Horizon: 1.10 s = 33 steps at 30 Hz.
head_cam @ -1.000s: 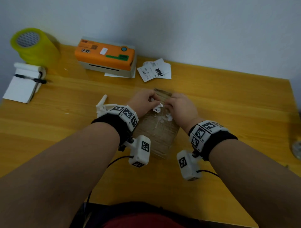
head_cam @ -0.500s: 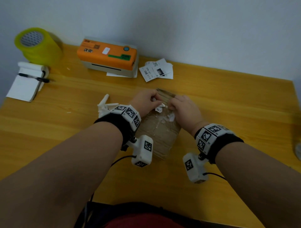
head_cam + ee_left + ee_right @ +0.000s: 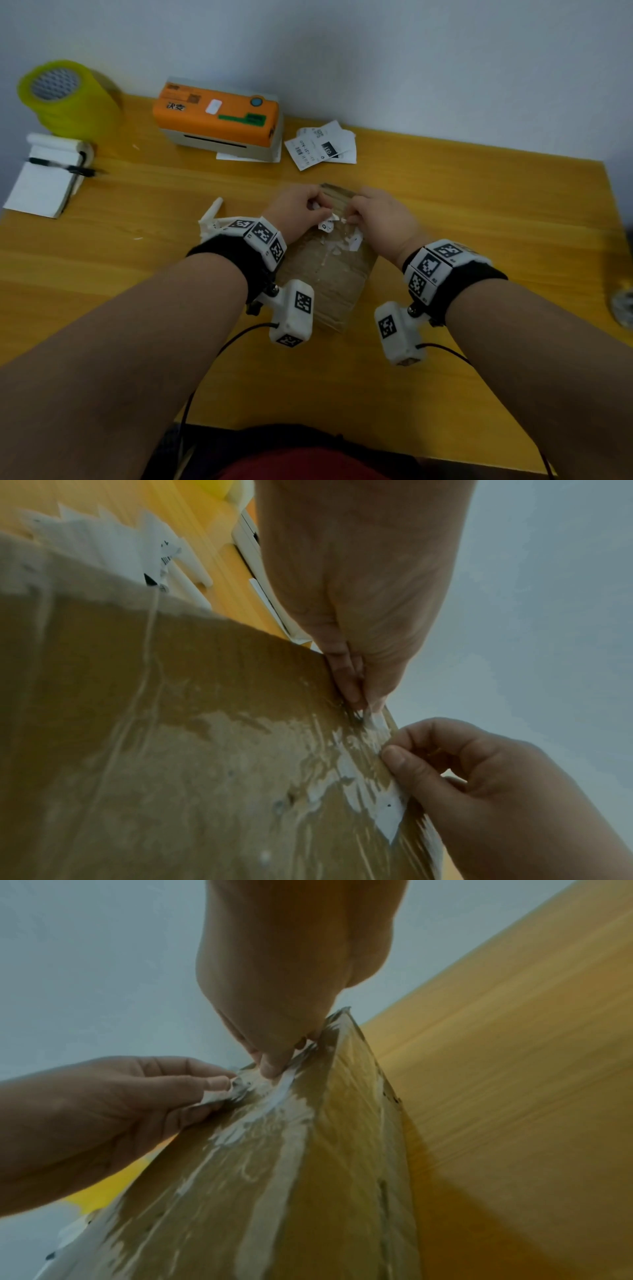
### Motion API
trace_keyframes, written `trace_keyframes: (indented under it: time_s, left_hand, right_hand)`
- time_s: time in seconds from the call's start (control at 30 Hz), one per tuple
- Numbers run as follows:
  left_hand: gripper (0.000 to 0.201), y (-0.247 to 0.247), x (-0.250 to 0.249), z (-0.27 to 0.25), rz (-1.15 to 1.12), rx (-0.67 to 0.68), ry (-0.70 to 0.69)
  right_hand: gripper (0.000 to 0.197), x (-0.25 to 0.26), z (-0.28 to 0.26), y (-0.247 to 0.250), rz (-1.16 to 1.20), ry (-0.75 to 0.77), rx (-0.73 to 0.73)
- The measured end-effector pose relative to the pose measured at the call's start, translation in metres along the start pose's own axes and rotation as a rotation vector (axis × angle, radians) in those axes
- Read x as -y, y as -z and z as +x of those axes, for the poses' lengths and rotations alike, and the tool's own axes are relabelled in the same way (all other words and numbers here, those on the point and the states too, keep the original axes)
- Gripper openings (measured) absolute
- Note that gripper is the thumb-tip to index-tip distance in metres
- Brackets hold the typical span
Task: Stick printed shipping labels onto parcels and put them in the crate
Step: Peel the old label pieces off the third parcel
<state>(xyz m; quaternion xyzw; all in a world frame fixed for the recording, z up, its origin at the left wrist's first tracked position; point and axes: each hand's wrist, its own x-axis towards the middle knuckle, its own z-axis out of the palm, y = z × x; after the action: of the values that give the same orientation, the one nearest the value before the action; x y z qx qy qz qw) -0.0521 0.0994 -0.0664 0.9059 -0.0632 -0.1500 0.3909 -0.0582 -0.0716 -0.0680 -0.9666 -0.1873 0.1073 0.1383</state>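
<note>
A brown cardboard parcel (image 3: 329, 274), wrapped in glossy tape, lies on the table between my wrists. White torn label remnants (image 3: 325, 225) stick to its far end. My left hand (image 3: 320, 209) pinches a curled scrap of that label (image 3: 219, 1093) between thumb and fingers. Just to its right, my right hand (image 3: 351, 218) has its fingers curled and pinches a white strip of label (image 3: 287, 1080) at the parcel's top edge. The left wrist view shows the left fingertips (image 3: 356, 699) down on the cardboard and the right thumb (image 3: 394, 753) against the white remnant (image 3: 387, 813). No crate is in view.
An orange label printer (image 3: 215, 116) stands at the back, with loose printed labels (image 3: 322, 149) to its right. A yellow tape roll (image 3: 65, 96) and a notepad with a pen (image 3: 44, 178) are at the far left. A small white plastic piece (image 3: 212, 217) lies by my left wrist.
Both hands stay at the parcel's far end and keep working on the torn label. The right wrist has slid slightly right. The parcel has not moved.
</note>
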Motion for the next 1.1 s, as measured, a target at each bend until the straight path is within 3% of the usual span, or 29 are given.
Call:
trace_keyframes:
  time_s: [0.17,0.4,0.6,0.83,1.1]
  left_hand:
    - [0.014,0.0,0.0,0.001,-0.005,-0.001,-0.003]
    - [0.011,0.0,0.002,0.001,-0.035,-0.003,0.001]
    - [0.012,0.0,0.002,0.002,-0.043,-0.004,-0.008]
    - [0.013,0.0,0.003,0.003,-0.034,0.004,-0.027]
    - [0.012,0.0,0.003,0.002,-0.024,-0.003,-0.019]
  right_hand:
    - [0.011,0.002,0.0,-0.011,-0.132,0.031,-0.013]
    - [0.014,0.005,-0.007,-0.011,0.145,-0.128,-0.138]
    - [0.014,0.013,0.0,-0.002,0.069,-0.147,-0.04]
    - [0.023,0.027,0.006,0.001,-0.284,-0.035,0.115]
    - [0.023,0.022,-0.002,-0.009,-0.292,0.012,0.035]
